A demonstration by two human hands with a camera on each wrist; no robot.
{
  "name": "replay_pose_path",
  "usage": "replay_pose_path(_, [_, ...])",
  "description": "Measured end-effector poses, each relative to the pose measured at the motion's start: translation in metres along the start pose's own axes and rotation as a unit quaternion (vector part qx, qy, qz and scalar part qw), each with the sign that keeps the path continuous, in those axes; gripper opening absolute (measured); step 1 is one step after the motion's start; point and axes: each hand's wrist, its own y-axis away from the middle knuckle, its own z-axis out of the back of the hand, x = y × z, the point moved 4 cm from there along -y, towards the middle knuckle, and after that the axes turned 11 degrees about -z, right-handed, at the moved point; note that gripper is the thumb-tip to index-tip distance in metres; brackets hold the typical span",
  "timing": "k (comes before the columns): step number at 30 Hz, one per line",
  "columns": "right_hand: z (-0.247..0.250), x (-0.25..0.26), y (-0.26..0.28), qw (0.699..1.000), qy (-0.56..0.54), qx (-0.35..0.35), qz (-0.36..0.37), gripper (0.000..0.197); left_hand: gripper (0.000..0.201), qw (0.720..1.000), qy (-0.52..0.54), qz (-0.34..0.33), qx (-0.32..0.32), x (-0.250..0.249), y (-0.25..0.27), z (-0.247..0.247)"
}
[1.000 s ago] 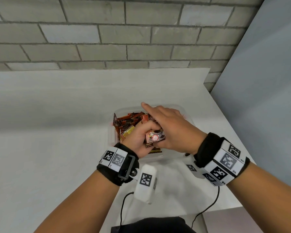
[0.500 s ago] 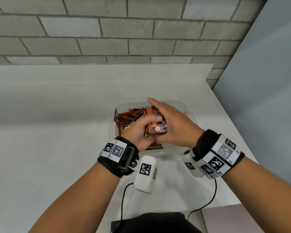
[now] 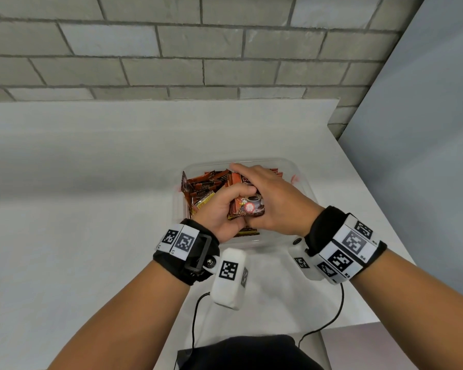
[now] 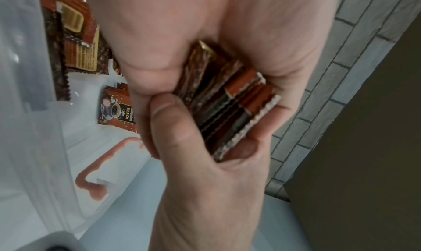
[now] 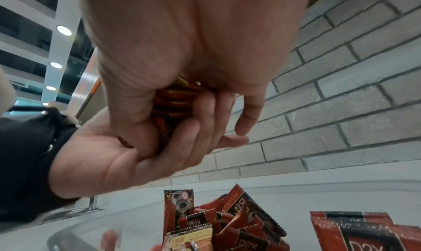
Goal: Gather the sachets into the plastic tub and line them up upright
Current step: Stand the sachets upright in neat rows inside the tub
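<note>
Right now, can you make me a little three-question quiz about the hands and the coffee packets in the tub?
1. True or false: both hands grip one bundle of sachets together.
2. Where is that bundle? A) above the plastic tub B) on the bare table beside it C) on the floor
3. Fill in: the loose sachets in the tub's left part lie in a ______ pile, not lined up.

Key:
1. True: the left hand holds it from the left, the right hand covers it from the right.
2. A
3. jumbled
</note>
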Motion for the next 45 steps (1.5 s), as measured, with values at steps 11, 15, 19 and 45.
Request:
replay_pose_path(11, [0.016, -0.018, 0.008, 0.983, -0.15, -0.064, -0.081, 0.062, 0.024, 0.999, -0.041, -0.022, 0.004, -0.002, 0.001, 0.016])
replay_pose_path(15, [0.013, -0.023, 0.009, 0.963, -0.241, -0.032, -0.114, 0.055, 0.029, 0.999, -0.05, -0.013, -0.005, 0.004, 0.0, 0.018])
replay_pose_path(19, [0.021, -0.028, 0.01, 0.944, -0.296, -0.057, -0.136, 0.039, 0.019, 0.999, -0.021, -0.011, -0.024, 0.004, 0.001, 0.019])
replay_pose_path(45, [0.065, -0.031, -0.016, 0.979, -0.14, -0.026, -0.144, 0.008, 0.059, 0.988, -0.065, -0.109, -0.082, -0.008, -0.007, 0.025])
